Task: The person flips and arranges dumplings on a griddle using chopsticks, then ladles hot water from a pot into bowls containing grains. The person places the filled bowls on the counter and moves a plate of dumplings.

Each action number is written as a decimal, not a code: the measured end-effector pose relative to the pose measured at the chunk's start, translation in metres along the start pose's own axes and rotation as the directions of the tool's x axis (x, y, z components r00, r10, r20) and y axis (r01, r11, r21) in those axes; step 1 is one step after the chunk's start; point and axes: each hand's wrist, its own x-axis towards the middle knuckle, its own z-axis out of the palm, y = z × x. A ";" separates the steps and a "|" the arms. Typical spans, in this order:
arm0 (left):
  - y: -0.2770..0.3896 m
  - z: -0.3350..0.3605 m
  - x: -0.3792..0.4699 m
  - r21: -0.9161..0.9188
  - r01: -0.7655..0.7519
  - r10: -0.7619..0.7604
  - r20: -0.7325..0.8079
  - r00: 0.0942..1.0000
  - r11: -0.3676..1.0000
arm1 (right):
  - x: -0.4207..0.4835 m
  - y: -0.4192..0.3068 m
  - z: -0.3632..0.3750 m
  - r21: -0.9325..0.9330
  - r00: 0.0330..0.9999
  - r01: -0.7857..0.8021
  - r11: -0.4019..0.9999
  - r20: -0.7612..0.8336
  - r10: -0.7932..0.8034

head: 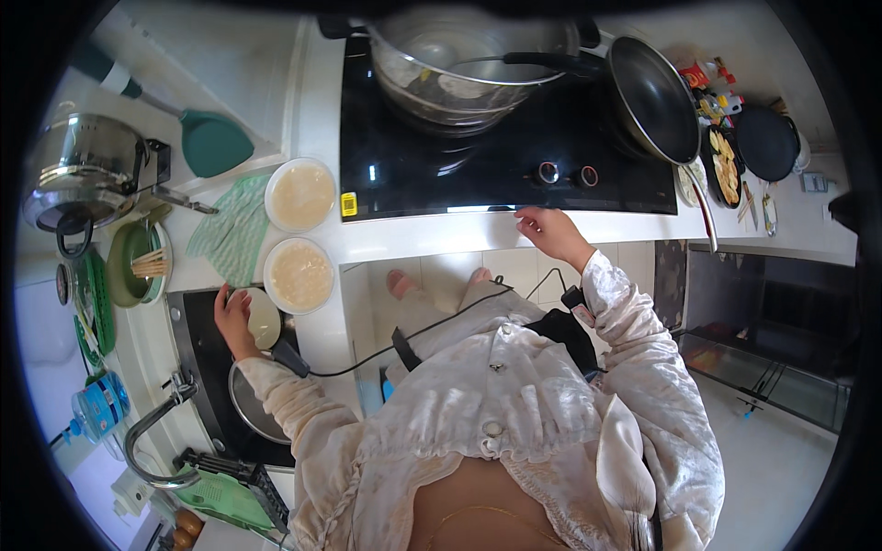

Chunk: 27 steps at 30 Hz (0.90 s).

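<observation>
My left hand (236, 318) is over the edge of the sink (196, 344), fingers slightly spread and nothing visible in them. Just right of it, in the sink, is a pale round vessel (264, 318). A green-and-white checked cloth (238, 220) lies just beyond its fingertips. Two white bowls of pale, lumpy liquid, a far bowl (301, 195) and a near bowl (300, 275), stand on the counter strip between sink and hob. My right hand (551, 234) hovers by the counter's front edge below the black glass hob (441, 179), its fingers loosely bent and no object visible in them.
A large steel pot (448, 89) with a black-handled utensil (544, 62) stands on the hob. A frying pan (654, 100) leans at its right, handle past the counter edge. Left are a turquoise spatula (213, 141), a steel pot (89, 172) and a curved tap (141, 441). A cable (358, 365) crosses my front.
</observation>
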 end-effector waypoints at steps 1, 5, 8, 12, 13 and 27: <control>0.009 -0.001 -0.010 0.042 0.013 -0.010 -0.059 0.998 0.999 | -0.003 0.008 -0.006 -0.027 1.000 -0.008 1.000 -0.010 0.008; 0.040 0.012 -0.069 0.088 -0.203 0.219 -0.265 0.939 0.975 | -0.017 0.047 -0.022 -0.014 0.999 -0.005 1.000 -0.053 0.005; 0.059 0.047 -0.124 0.018 -0.342 0.320 -0.396 0.860 0.940 | -0.029 0.082 -0.031 -0.025 0.997 0.037 0.999 -0.064 -0.038; 0.064 0.111 -0.197 -0.054 -0.422 0.399 -0.239 0.885 0.905 | -0.044 0.123 -0.036 -0.132 0.989 0.134 0.982 -0.045 -0.141; 0.063 0.131 -0.210 -0.083 -0.437 0.420 -0.162 0.893 0.896 | -0.049 0.133 -0.039 -0.188 0.990 0.126 0.974 -0.040 -0.136; 0.075 0.343 -0.280 0.188 -0.282 0.085 0.673 0.735 0.941 | -0.147 0.217 -0.059 -0.075 0.987 -0.065 0.995 -0.150 0.053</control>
